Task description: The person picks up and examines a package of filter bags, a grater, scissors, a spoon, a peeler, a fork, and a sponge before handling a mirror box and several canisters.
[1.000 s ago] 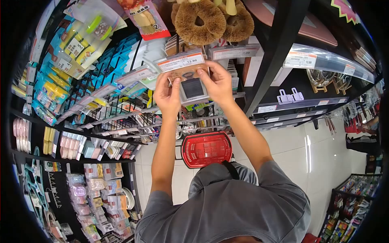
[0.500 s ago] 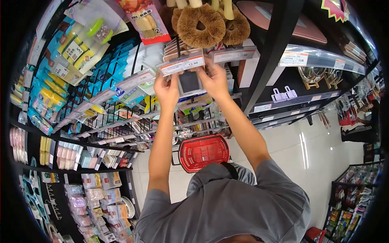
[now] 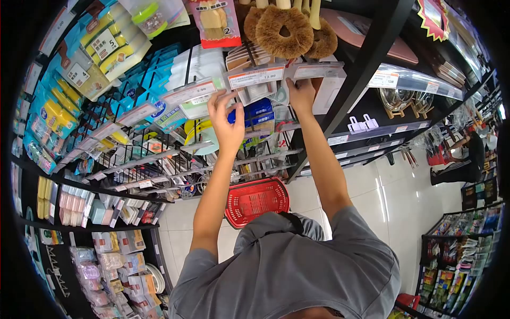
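Observation:
My left hand (image 3: 228,119) is raised before the hanging goods, its fingers curved and apart with nothing between them. Close above it is a price tag (image 3: 257,76) reading about 13.90, with pale packs (image 3: 254,93) hanging below. My right hand (image 3: 301,95) reaches up under another price tag holder (image 3: 319,70); its fingertips are partly hidden there, so whether they grip anything does not show. Beside its thumb hangs a light grey item (image 3: 280,95) that I cannot identify. Blue packs (image 3: 258,114) hang lower, between my forearms.
Brown round-headed brushes (image 3: 285,32) hang above. A black shelf post (image 3: 366,58) slants by my right arm. On the floor stands a red shopping basket (image 3: 257,199). Yellow and blue packs (image 3: 58,114) fill the left racks. Another person (image 3: 467,157) is far right.
The dark rectangular item between my hands is no longer visible there. My hands have moved apart, the left one emptied and the right one shifted right under a neighbouring tag. The view has shifted slightly.

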### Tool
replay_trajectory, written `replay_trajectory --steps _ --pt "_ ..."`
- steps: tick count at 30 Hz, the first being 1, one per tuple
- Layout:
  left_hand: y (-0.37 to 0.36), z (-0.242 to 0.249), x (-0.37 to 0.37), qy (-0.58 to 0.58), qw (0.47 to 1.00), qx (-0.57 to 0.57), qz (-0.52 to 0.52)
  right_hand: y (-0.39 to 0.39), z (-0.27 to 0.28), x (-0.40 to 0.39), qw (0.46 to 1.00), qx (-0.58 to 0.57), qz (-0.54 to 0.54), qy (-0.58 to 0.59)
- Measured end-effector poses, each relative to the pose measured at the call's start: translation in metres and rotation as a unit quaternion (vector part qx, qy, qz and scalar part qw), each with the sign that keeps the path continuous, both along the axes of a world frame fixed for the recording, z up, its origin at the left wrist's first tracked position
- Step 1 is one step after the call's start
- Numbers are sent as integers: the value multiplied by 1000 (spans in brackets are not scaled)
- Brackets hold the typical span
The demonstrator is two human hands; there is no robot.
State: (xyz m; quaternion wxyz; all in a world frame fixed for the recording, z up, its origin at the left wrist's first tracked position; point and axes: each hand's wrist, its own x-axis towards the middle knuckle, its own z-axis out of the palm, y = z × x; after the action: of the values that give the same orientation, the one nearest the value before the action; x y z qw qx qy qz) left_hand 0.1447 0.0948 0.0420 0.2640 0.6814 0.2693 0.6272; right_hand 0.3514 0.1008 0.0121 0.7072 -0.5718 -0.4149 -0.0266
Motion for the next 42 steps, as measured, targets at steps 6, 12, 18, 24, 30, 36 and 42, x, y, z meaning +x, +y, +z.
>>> replay_trajectory --steps 6,12,18,24,30,36,42 --pt "-9 -14 -17 4 1000 -23 -19 -11 -4 3 991 -105 -66 -47" --pt "-16 -30 -22 19 997 -57 -56 -10 -9 -1 997 -15 -69 -30" --pt "-24 -17 -14 111 986 -28 -119 -29 9 -16 977 -25 -147 -150" --pt "-3 -15 11 181 975 31 -127 -47 25 -27 996 -32 -73 -39" --pt "3 -14 11 160 979 2 -123 -74 23 -23 996 -80 -8 39" --pt "1 -14 14 129 983 8 -131 -104 10 -35 983 -11 102 150" --pt "-23 -5 14 68 942 -119 -305 -146 -4 -46 965 -17 177 191"
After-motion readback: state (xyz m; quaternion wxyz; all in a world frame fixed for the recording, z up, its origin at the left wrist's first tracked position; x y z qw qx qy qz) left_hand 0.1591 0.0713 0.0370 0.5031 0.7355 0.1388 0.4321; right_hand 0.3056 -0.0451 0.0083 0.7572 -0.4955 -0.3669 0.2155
